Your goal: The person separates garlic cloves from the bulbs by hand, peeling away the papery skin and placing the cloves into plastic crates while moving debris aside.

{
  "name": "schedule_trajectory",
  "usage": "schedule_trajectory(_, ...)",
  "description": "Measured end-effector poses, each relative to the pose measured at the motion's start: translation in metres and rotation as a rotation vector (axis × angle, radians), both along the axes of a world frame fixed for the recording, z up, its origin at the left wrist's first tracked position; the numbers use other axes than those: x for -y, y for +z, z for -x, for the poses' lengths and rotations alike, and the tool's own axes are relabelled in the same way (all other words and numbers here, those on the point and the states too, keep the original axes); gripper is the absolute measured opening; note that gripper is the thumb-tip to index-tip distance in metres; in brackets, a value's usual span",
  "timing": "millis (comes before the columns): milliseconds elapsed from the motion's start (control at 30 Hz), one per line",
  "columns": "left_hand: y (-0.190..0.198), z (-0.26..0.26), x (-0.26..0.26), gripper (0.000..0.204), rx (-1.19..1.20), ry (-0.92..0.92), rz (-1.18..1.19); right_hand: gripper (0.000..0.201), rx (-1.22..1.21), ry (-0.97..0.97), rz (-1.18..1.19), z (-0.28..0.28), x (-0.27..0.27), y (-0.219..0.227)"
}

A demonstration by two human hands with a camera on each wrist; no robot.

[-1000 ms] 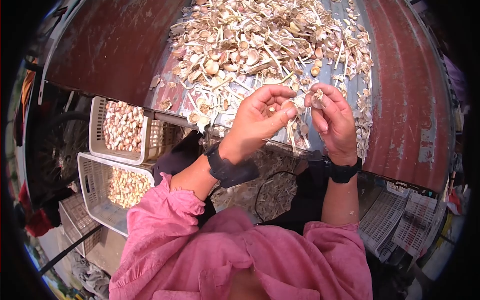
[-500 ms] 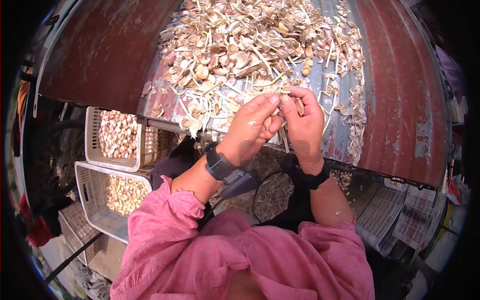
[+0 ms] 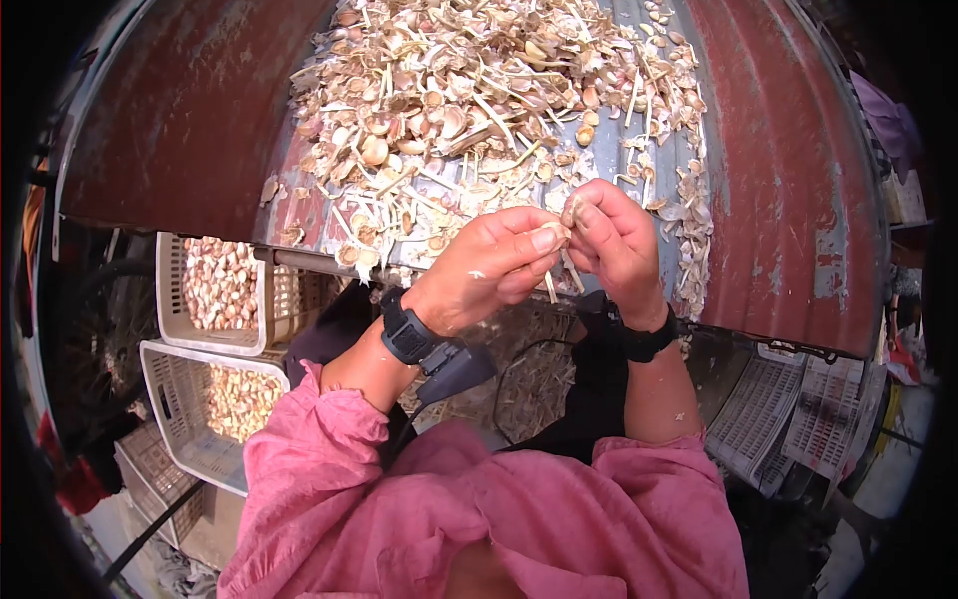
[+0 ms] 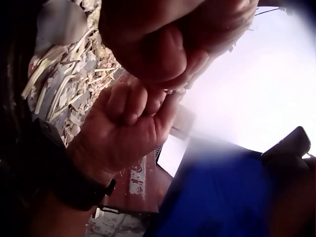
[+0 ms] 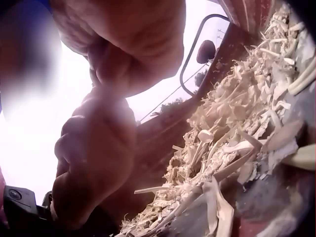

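In the head view the left hand [image 3: 486,262] and right hand [image 3: 621,245] meet at their fingertips above the near edge of the metal sheet. Between them is a small pale garlic piece [image 3: 560,232], pinched by the left thumb and fingers. The right thumb and forefinger pinch a bit of it or of its skin; which one I cannot tell. A pile of garlic skins, stalks and cloves [image 3: 439,100] lies just beyond. Both wrist views show the hands close together, with the piece mostly hidden by fingers.
At the left stand a crate of unpeeled cloves [image 3: 263,299] and, below it, a crate of paler cloves [image 3: 160,384]. Empty plastic crates [image 3: 755,409] lie at the lower right. Red corrugated metal [image 3: 788,200] flanks the pile. Scraps cover the ground under the sheet.
The hands, apart a second ago, have come together at the fingertips. Since half a second ago the right fingers have shifted slightly, and the head view has turned a little, moving the pile leftward.
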State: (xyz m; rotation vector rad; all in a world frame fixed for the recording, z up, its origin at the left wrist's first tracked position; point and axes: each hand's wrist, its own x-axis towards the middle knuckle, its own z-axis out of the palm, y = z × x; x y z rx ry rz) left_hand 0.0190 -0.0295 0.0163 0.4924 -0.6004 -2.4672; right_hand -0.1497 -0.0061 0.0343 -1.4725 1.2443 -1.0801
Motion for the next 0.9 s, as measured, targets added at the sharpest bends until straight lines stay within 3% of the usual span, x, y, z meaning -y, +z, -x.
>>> schedule_trajectory(67, 0.001, 0.002, -0.001, 0.019, 0.0, 0.012, 0.037, 0.013, 0.758, 0.097, -0.387, 0.004, 0.006, -0.003)
schedule_trajectory(100, 0.0, 0.002, -0.002, 0.018, -0.021, 0.008, -0.005, 0.019, 0.602, 0.047, -0.441, 0.017, 0.013, -0.007)
schedule_trajectory(133, -0.001, 0.002, 0.0, 0.018, -0.043, 0.012, -0.039, 0.019, 0.594, 0.058, -0.435, 0.034, 0.019, -0.017)
schedule_trajectory(200, -0.005, 0.006, -0.002, 0.022, -0.06, 0.031, -0.068, 0.023, -0.484, -0.441, -0.017, 0.054, 0.023, -0.027)
schedule_trajectory(267, -0.01, 0.009, -0.001, 0.025, 0.044, 0.191, -0.255, 0.023, -0.41, -0.477, 0.039, 0.052, 0.026, -0.021)
schedule_trajectory(300, -0.021, 0.009, -0.001, 0.028, 0.006, 0.181, -0.297, 0.024, -0.334, -0.518, 0.081, 0.043, 0.024, -0.012)
schedule_trajectory(367, -0.013, 0.012, -0.001, 0.029, 0.006, 0.206, -0.407, 0.022, -0.266, -0.392, 0.062, -0.004, 0.017, 0.007)
schedule_trajectory(400, -0.009, 0.013, 0.001, 0.03, 0.013, 0.234, -0.508, 0.025, -0.394, -0.249, 0.157, -0.025, 0.012, 0.017)
schedule_trajectory(467, -0.024, 0.009, 0.004, 0.027, -0.059, 0.264, -0.447, 0.026, -0.413, -0.058, 0.189, -0.037, 0.018, 0.015)
schedule_trajectory(533, -0.025, 0.003, 0.009, 0.021, -0.032, 0.342, -0.519, 0.026, -0.593, -0.289, 0.192, -0.011, 0.045, 0.008)
schedule_trajectory(567, -0.024, 0.001, 0.011, 0.016, -0.06, 0.348, -0.542, 0.026, -0.797, -0.388, 0.1, 0.009, 0.063, 0.003)
schedule_trajectory(600, -0.024, -0.001, 0.01, 0.016, -0.066, 0.353, -0.545, 0.025, -0.878, -0.389, 0.098, 0.035, 0.081, -0.019)
schedule_trajectory(667, -0.024, -0.002, 0.011, 0.017, 0.043, 0.342, -0.313, 0.024, -0.967, -0.387, 0.108, 0.053, 0.1, -0.042)
schedule_trajectory(733, -0.016, -0.002, 0.012, 0.022, 0.109, 0.358, -0.281, 0.024, -0.687, -0.171, -0.312, 0.05, 0.108, -0.041)
schedule_trajectory(800, -0.015, -0.001, 0.012, 0.028, 0.186, 0.375, -0.117, 0.028, -0.143, -0.145, -0.408, 0.045, 0.098, -0.031)
schedule_trajectory(867, -0.009, 0.0, 0.013, 0.031, 0.25, 0.413, -0.092, 0.026, 0.111, -0.08, -0.372, 0.024, 0.071, -0.006)
schedule_trajectory(900, -0.008, 0.0, 0.013, 0.031, 0.25, 0.401, -0.036, 0.026, 0.124, -0.042, -0.367, 0.014, 0.058, 0.004)
